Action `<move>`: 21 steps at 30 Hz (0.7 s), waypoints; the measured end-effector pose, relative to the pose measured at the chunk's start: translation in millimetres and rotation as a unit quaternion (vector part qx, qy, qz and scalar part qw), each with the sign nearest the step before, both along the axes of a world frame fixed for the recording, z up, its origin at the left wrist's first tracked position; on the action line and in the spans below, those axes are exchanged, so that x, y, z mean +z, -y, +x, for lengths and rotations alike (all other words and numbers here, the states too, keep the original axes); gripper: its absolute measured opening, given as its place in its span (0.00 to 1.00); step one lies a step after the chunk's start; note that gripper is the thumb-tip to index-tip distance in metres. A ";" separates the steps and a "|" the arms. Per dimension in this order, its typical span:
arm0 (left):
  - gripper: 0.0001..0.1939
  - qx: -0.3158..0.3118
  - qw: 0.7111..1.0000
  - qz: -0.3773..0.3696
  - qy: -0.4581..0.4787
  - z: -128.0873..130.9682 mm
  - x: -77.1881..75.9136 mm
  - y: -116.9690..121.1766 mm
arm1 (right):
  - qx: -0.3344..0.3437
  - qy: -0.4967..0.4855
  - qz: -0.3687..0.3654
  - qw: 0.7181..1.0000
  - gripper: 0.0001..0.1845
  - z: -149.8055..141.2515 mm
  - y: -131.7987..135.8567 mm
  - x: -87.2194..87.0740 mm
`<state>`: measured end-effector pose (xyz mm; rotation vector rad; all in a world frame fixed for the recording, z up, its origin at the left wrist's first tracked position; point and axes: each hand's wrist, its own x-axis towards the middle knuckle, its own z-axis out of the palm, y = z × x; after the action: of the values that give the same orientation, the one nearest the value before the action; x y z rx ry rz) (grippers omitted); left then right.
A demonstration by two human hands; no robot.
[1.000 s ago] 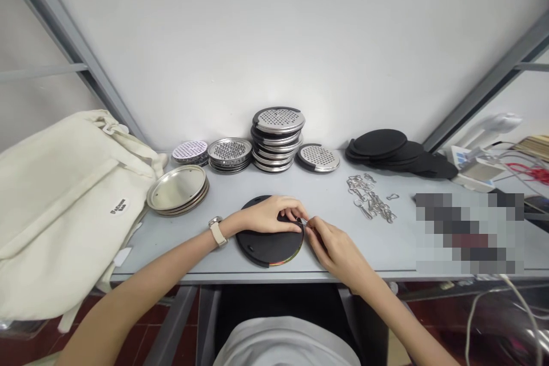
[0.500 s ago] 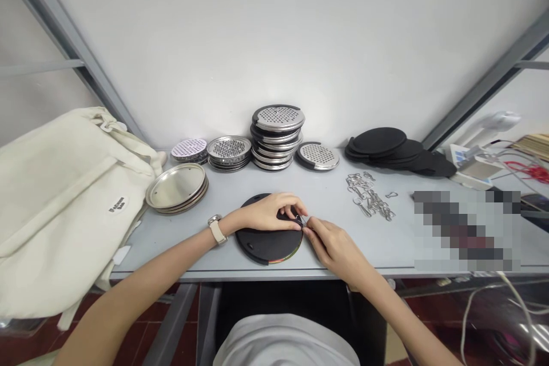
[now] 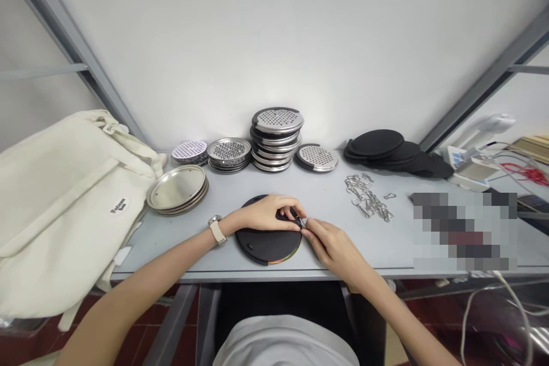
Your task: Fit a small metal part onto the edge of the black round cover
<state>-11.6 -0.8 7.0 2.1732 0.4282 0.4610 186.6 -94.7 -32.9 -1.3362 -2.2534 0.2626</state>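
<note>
Head view: at lower centre, the left hand (image 3: 274, 214) arches over the black disc (image 3: 272, 245), its grip unclear; the right hand (image 3: 337, 245) pinches a small metal piece (image 3: 303, 221) at the disc's right rim; tabletop (image 3: 386, 243) stretches rightward, front edge just below.

The left arm (image 3: 158, 279) and right arm (image 3: 398, 313), both bare, are angled forward and inward, with the left hand (image 3: 272, 214) held back-up, fingers bent, thumb extended, and the right hand's (image 3: 338, 249) thumb and forefinger pinched just beside the left fingertips.
</note>
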 end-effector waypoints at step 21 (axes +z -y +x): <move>0.17 -0.010 0.999 -0.044 0.016 0.6 -3.0 -2.6 | 0.002 0.012 -0.031 0.999 0.11 0.4 2.1 1.9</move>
<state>-11.0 1.9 3.9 2.0804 0.4008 0.4577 187.0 -96.7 -31.0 -1.3725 -2.2847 0.3219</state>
